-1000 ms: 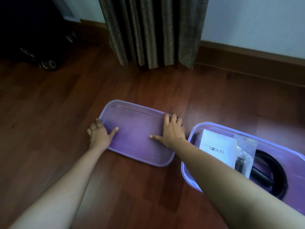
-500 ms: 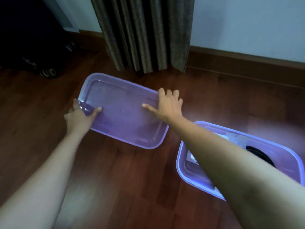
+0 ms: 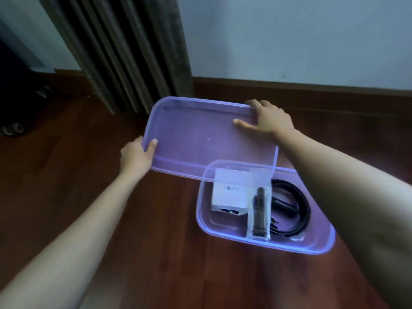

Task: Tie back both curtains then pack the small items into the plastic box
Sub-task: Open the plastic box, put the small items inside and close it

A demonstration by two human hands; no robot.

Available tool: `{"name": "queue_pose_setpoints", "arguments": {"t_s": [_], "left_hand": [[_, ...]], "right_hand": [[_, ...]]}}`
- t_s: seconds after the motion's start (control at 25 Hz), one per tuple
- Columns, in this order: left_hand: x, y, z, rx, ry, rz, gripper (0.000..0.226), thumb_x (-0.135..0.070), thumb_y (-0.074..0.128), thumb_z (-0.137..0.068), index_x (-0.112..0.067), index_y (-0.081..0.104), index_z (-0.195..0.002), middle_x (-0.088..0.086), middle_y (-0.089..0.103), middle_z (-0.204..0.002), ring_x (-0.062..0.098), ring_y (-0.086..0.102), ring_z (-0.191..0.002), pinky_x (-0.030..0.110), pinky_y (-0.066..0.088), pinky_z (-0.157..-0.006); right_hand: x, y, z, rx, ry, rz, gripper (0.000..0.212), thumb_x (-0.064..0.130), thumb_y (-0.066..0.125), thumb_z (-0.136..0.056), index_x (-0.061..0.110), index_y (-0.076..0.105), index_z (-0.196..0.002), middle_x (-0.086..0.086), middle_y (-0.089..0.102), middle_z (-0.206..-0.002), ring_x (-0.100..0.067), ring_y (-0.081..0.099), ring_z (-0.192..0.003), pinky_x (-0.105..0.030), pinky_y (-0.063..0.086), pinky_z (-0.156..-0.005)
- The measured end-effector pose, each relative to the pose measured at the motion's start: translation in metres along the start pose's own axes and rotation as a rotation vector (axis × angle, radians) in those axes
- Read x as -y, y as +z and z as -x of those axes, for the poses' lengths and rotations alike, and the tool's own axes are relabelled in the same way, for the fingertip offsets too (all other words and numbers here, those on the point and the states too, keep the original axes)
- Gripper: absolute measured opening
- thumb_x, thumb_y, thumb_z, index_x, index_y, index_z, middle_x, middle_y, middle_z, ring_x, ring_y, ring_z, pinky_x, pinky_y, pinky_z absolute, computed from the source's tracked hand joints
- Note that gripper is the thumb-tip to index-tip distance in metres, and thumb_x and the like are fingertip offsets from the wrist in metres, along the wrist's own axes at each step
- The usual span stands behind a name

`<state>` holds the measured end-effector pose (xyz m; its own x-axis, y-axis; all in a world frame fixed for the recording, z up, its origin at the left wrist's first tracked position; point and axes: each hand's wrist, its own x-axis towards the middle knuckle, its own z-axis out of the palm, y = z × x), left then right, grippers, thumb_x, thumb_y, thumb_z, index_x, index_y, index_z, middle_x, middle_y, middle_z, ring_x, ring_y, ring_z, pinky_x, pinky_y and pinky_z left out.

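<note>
- Head view, the holding: the left hand (image 3: pixel 137 158) has its grip clamped on the short end of the lid (image 3: pixel 209 141) that lies farthest from the plastic box (image 3: pixel 263 244). The thumb is on top and the fingers are tucked beneath.
- The right hand (image 3: pixel 267 120) has its grip closed on the lid's corner beyond the box, with fingers hooked over the rim and the thumb splayed flat on the top face.
- Where the lid is: up in the air and tilted, out past the box's far left corner, with one lid corner overlapping that corner of the box (the rim shows through the plastic).
- Inside the box: a white packet (image 3: pixel 231 190) lies at the left end, with a clear bag (image 3: pixel 259 216) holding a dark cylindrical piece just beside it. A black coil (image 3: pixel 297 210) sits towards the right, partly behind the right forearm.
- The box sits on the wooden floor (image 3: pixel 156 241). Beyond it the curtain (image 3: pixel 133 52) hangs in pleats near the skirting board (image 3: pixel 289 88). Whether it is tied back I cannot tell, as its upper part is out of sight.
- Handling, as I judge it: the lid is thin translucent plastic, light, somewhat bendy and smooth enough to slip. Holds on the raised rim at opposite ends suit it, whereas a pinch in the flat middle would flex it.
- The packing looks done. I'd say the lid wants squaring over the box and pressing down round the rim.
</note>
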<state>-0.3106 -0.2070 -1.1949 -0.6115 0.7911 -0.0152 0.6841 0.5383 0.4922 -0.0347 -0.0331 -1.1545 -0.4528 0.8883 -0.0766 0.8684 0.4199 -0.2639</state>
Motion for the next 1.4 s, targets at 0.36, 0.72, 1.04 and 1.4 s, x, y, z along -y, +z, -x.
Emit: {"name": "queue_pose_setpoints", "arguments": {"t_s": [0.36, 0.72, 1.04, 1.4], "left_hand": [[-0.061, 0.057, 0.076, 0.355, 0.102, -0.090, 0.038, -0.040, 0.052, -0.091, -0.005, 0.067, -0.093, 0.015, 0.070, -0.093, 0.035, 0.064, -0.092, 0.036, 0.048, -0.077], [-0.048, 0.069, 0.114, 0.424, 0.005, -0.177, 0.034, -0.041, 0.051, -0.088, -0.008, 0.059, -0.088, 0.008, 0.065, -0.084, 0.030, 0.061, -0.082, 0.031, 0.041, -0.066], [-0.049, 0.073, 0.109, 0.537, -0.076, -0.267, 0.052, -0.054, 0.049, -0.078, -0.008, 0.057, -0.099, 0.011, 0.069, -0.089, 0.029, 0.064, -0.085, 0.031, 0.046, -0.068], [-0.071, 0.094, 0.055, 0.478, -0.131, 0.207, 0.058, -0.061, 0.028, -0.092, -0.030, 0.034, -0.140, 0.011, 0.049, -0.140, 0.035, 0.048, -0.125, 0.040, 0.038, -0.106]], "right_hand": [[-0.127, 0.011, 0.085, 0.271, 0.174, 0.030, 0.077, 0.071, 0.052, -0.076, 0.027, 0.039, -0.138, -0.009, 0.050, -0.138, -0.034, 0.048, -0.123, -0.041, 0.042, -0.099], [-0.139, 0.049, 0.116, 0.366, 0.205, -0.047, 0.085, 0.076, 0.050, -0.072, 0.022, 0.040, -0.136, -0.011, 0.050, -0.136, -0.033, 0.047, -0.122, -0.041, 0.042, -0.099], [-0.135, 0.055, 0.129, 0.211, 0.140, -0.048, 0.095, 0.086, 0.029, -0.060, 0.032, 0.036, -0.137, -0.003, 0.045, -0.140, -0.030, 0.047, -0.122, -0.044, 0.046, -0.094], [-0.146, 0.071, 0.159, -0.012, 0.555, -0.418, 0.088, 0.076, 0.032, -0.070, 0.027, 0.031, -0.143, -0.011, 0.047, -0.142, -0.034, 0.045, -0.128, -0.044, 0.034, -0.105]]}}
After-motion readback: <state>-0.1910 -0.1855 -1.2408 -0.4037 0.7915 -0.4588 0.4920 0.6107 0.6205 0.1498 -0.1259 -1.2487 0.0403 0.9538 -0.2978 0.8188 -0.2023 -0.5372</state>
